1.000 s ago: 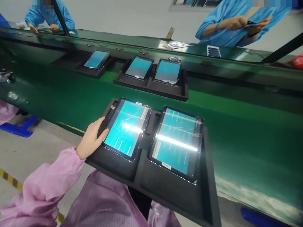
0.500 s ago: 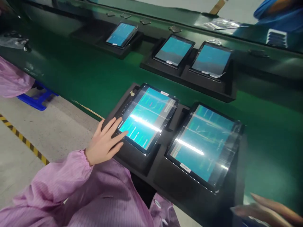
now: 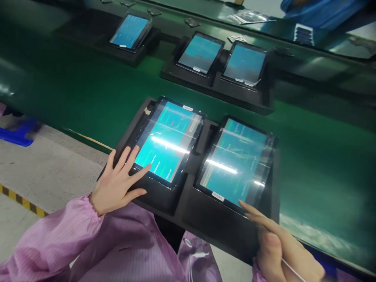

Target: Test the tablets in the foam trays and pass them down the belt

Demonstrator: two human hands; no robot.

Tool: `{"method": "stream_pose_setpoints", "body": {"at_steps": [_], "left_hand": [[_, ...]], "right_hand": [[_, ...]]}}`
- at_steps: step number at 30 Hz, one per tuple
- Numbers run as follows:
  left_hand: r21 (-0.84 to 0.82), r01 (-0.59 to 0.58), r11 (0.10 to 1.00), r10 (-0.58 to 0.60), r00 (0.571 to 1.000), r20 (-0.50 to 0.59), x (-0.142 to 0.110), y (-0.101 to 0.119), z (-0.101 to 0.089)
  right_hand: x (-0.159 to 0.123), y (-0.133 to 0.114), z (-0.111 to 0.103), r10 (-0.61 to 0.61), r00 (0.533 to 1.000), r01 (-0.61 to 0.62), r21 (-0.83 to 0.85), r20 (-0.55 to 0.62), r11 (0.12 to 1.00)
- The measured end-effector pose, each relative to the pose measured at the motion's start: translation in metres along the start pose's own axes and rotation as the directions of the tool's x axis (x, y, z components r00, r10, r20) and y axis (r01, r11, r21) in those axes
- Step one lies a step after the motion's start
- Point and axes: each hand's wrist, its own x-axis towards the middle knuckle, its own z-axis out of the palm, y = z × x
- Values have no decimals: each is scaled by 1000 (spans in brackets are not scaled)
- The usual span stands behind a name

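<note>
Two tablets with lit blue-green screens lie in a black foam tray [image 3: 223, 229] in front of me. My left hand [image 3: 120, 180] is spread open at the lower left of the left tablet [image 3: 170, 143], a fingertip at its screen. Over the lower edge of the right tablet [image 3: 235, 160] reaches my right hand [image 3: 282, 239], its index finger stretched out to the screen. The other fingers of that hand are partly hidden. A thin white line, perhaps a cord, runs by the right hand.
Behind, a second black tray [image 3: 216, 90] holds two more lit tablets. Farther left another tablet [image 3: 131, 31] lies in a tray. Small dark items and a clear plastic bag [image 3: 249, 17] lie along the green table's far side. A person's blue sleeve [image 3: 320, 15] shows beyond.
My right hand has come in from the lower right to the right tablet's lower edge. My left hand stays at the left tablet, its fingers spread wider. The view has shifted.
</note>
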Motion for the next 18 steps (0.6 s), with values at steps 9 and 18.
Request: {"method": "stream_pose_setpoints", "body": {"at_steps": [9,18], "left_hand": [[-197,71,978,-89,992,-87,-4,-10,-2],[-445,278,851,-335,941,-55,-5,-12,-7]], "right_hand": [[28,8,9,-144,989,143,-47,-19,989],[100,34,0,-102,995,99,-197,-2,975]]}}
